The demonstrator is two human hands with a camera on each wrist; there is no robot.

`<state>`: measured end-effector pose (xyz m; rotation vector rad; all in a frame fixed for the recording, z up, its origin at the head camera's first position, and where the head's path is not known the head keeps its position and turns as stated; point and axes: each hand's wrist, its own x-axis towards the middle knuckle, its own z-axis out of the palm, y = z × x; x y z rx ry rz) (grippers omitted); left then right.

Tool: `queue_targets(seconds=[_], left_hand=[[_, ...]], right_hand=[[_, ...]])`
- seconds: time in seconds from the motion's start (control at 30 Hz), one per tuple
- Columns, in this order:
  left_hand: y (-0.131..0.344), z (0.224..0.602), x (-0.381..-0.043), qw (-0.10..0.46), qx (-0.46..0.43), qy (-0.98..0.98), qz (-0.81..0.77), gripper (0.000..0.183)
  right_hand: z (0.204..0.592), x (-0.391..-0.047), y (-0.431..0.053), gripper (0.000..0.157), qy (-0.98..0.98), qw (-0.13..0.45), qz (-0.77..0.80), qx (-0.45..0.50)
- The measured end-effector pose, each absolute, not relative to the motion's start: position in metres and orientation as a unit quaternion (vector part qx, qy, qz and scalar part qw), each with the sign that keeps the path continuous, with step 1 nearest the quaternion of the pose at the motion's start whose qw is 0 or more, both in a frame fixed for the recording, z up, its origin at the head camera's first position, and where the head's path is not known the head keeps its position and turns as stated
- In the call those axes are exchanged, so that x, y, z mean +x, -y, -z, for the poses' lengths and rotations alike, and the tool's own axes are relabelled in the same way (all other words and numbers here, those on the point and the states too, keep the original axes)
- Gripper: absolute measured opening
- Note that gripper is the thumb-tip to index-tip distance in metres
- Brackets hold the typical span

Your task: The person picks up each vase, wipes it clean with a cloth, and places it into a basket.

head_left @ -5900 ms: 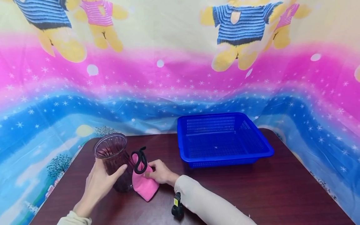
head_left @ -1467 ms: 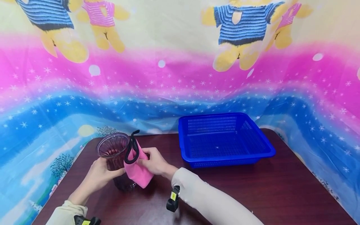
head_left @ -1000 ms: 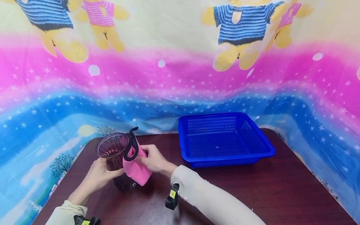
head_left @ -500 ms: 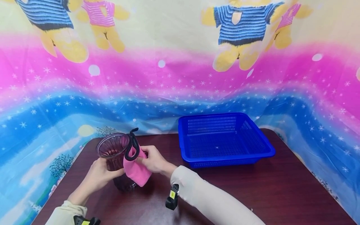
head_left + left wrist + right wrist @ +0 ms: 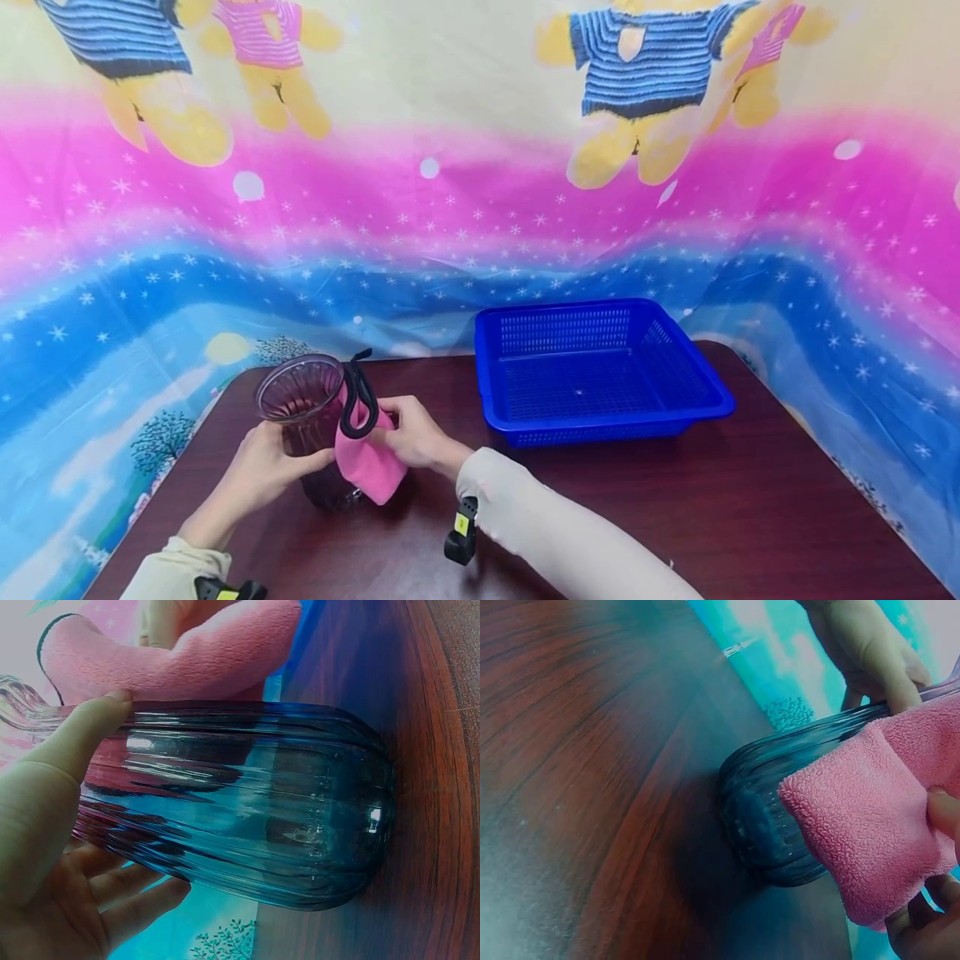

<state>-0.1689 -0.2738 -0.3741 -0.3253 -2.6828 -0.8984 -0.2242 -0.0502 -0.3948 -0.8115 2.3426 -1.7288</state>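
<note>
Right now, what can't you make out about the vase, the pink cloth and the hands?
- Head view: part of the right side of the ribbed glass vase, covered by the pink cloth.
- Left wrist view: the vase's top end, cut off by the left edge.
- Right wrist view: much of the right hand, cut off by the right edge.
- Head view: the left hand has fingers hidden behind the vase.

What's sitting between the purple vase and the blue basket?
In the head view, the pink cloth, the right hand gripping it and a strip of dark tabletop lie there.
</note>
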Motion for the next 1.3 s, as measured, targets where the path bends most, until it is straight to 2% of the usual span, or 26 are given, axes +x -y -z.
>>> queue_targets(seconds=[1.3], left_hand=[[0.271,0.374,-0.167,0.146,-0.107,0.931,0.316,0.071]], right_hand=[[0.44,-0.218,0.038,0.027,-0.819,0.061,0.515,-0.245]])
